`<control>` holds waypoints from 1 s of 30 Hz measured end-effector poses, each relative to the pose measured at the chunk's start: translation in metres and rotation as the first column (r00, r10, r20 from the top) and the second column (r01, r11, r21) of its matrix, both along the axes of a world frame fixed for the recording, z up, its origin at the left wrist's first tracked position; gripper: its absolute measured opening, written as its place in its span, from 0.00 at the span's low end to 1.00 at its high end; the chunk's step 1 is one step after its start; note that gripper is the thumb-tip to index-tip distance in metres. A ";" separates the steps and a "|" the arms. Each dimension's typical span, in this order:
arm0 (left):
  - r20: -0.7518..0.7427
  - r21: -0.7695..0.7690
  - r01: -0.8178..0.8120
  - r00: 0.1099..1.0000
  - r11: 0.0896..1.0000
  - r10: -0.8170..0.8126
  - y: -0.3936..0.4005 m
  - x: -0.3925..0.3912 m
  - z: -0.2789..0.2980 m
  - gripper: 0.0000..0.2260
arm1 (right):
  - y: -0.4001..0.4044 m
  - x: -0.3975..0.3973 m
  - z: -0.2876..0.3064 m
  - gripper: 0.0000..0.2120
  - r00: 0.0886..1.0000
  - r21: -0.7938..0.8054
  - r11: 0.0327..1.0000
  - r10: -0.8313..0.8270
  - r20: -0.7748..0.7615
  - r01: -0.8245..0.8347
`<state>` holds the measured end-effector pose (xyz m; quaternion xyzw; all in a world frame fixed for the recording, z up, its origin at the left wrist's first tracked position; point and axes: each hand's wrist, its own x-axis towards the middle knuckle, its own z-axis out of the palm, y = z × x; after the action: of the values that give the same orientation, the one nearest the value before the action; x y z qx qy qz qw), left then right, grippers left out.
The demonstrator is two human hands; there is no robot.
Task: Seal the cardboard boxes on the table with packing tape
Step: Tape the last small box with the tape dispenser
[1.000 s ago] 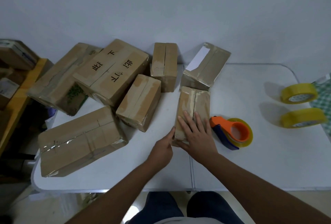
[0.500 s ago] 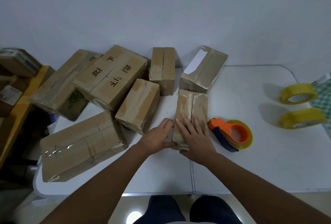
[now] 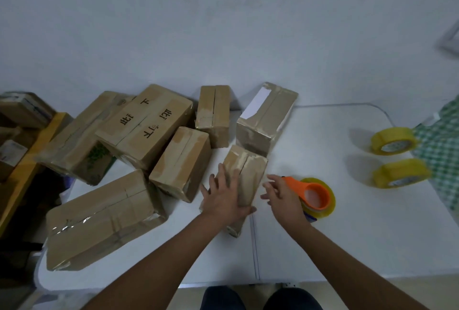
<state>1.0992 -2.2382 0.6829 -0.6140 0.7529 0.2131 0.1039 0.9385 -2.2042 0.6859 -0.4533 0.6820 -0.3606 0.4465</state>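
Fingers (image 3: 218, 180) of the left hand (image 3: 223, 198) lie straight and spread, flat on top of the small box (image 3: 250, 175), with the thumb at its near end; nothing is curled round it. Right hand (image 3: 283, 195) hangs just beside the box on its right, fingers loosely spread, holding nothing, next to the orange tape dispenser (image 3: 313, 195); whether it touches the dispenser cannot be told.

Position: small box lies near the middle of the white counter (image 3: 347, 235), long axis running away from the person, top seam visible along its length. Other boxes crowd behind and to the left, one with a white label (image 3: 265, 118) right at its far end. Two yellow tape rolls (image 3: 395, 158) sit well apart on the right.

Handling, as judgement:
- Box looks light and thin-walled; corners appear worn and patched with old tape. Likely to slide on the smooth counter if pushed from one side only.
- Top flaps probably flex under pressure near the seam. Press either side of the seam, not on it, so the gap stays closed for taping.
- Best hold: flat palm on the near half, leaving the far end and seam free for the tape run.
- Dispenser is rigid plastic; take it by the orange handle. Its cutting edge is not visible from here, so keep fingers off the front.
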 end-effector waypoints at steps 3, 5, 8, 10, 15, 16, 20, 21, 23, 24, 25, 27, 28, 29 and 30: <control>0.012 0.116 0.274 0.961 0.955 -0.278 -0.003 0.017 0.005 0.48 | -0.005 -0.019 -0.003 0.14 0.969 -0.156 0.988 -0.047 -0.244 0.008; 0.026 0.206 0.512 0.849 0.834 -0.528 -0.009 0.029 0.011 0.48 | -0.012 -0.028 -0.001 0.17 0.944 -0.151 0.984 0.046 -0.325 -0.100; 0.116 0.127 0.712 0.681 0.691 -0.723 -0.010 0.035 0.021 0.46 | -0.017 -0.033 -0.008 0.19 0.915 0.033 0.954 0.295 -0.277 -0.297; 0.210 -0.083 0.715 0.694 0.694 -0.689 -0.003 0.037 0.021 0.42 | -0.013 -0.037 -0.018 0.17 0.905 0.120 0.935 0.352 -0.240 -0.333; -0.039 -0.343 0.307 0.940 0.888 -0.340 0.017 0.051 -0.001 0.30 | 0.011 -0.044 -0.019 0.14 0.957 0.079 0.977 0.212 -0.198 -0.200; -0.159 -0.317 0.236 0.942 0.919 -0.296 0.019 0.049 -0.005 0.24 | 0.014 -0.043 -0.019 0.14 0.966 0.087 0.981 0.186 -0.182 -0.172; -0.200 -0.084 0.204 0.955 0.975 -0.217 0.022 0.034 -0.010 0.43 | 0.019 -0.032 -0.027 0.12 0.979 0.100 0.986 0.148 -0.142 -0.134; -0.144 -0.036 0.243 0.959 0.969 -0.246 0.021 0.032 -0.011 0.49 | 0.020 -0.028 -0.030 0.11 0.978 0.096 0.987 0.145 -0.148 -0.132; -0.067 -0.019 0.312 0.947 0.950 -0.313 0.016 0.032 -0.008 0.53 | 0.022 -0.022 -0.034 0.09 0.978 0.084 0.989 0.134 -0.160 -0.121; -0.051 -0.021 0.331 0.942 0.943 -0.332 0.012 0.033 -0.007 0.53 | 0.021 -0.019 -0.032 0.08 0.979 0.073 0.990 0.131 -0.158 -0.121; -0.036 -0.038 0.346 0.937 0.937 -0.348 0.009 0.034 -0.004 0.52 | 0.020 -0.017 -0.031 0.06 0.976 0.059 0.989 0.143 -0.163 -0.135; -0.013 -0.111 0.392 0.918 0.913 -0.396 0.009 0.037 -0.005 0.43 | 0.017 -0.013 -0.025 0.04 0.973 0.049 0.983 0.183 -0.142 -0.178; -0.022 -0.174 0.410 0.907 0.895 -0.420 0.011 0.037 -0.007 0.37 | 0.015 -0.010 -0.023 0.05 0.973 0.044 0.979 0.202 -0.114 -0.199; -0.036 -0.225 0.419 0.899 0.880 -0.437 0.014 0.037 -0.012 0.32 | 0.012 -0.007 -0.023 0.08 0.969 0.052 0.973 0.229 -0.096 -0.225; -0.046 -0.259 0.418 0.895 0.871 -0.443 0.017 0.037 -0.017 0.31 | 0.011 -0.005 -0.025 0.11 0.961 0.066 0.964 0.263 -0.090 -0.257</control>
<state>1.1363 -2.2213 0.6663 -0.4266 0.8955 0.1225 0.0337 0.9336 -2.1932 0.6614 -0.5440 0.6471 -0.2575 0.4680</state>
